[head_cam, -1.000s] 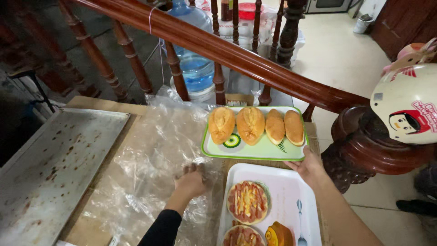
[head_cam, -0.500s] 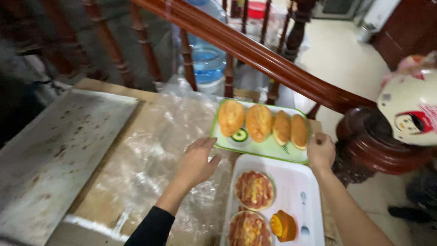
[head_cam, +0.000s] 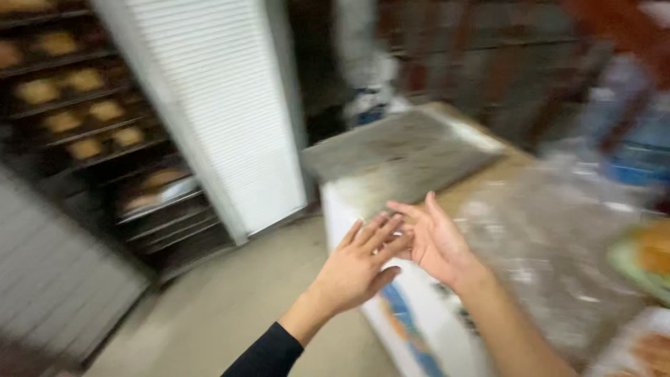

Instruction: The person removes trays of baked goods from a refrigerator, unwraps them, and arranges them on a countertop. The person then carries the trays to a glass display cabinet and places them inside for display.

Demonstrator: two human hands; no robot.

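Blurred frame: left hand (head_cam: 359,265) and right hand (head_cam: 433,241), both spread and empty, fingertips overlapping and touching over the near-left edge of the counter (head_cam: 419,328), metal baking tray (head_cam: 401,150) lying far behind them, bread rack (head_cam: 91,132) far left; seemingly between grips, next move needs a target to grasp.

Grey metal tray (head_cam: 401,150); white slatted panel (head_cam: 216,105); black sleeve (head_cam: 269,356); golden buns (head_cam: 66,105); green tray (head_cam: 638,269).

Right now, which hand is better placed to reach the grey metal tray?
Right, probably: the right hand is open, empty and over the table edge, just short of the grey metal tray; the left hand sits further back, off the table.
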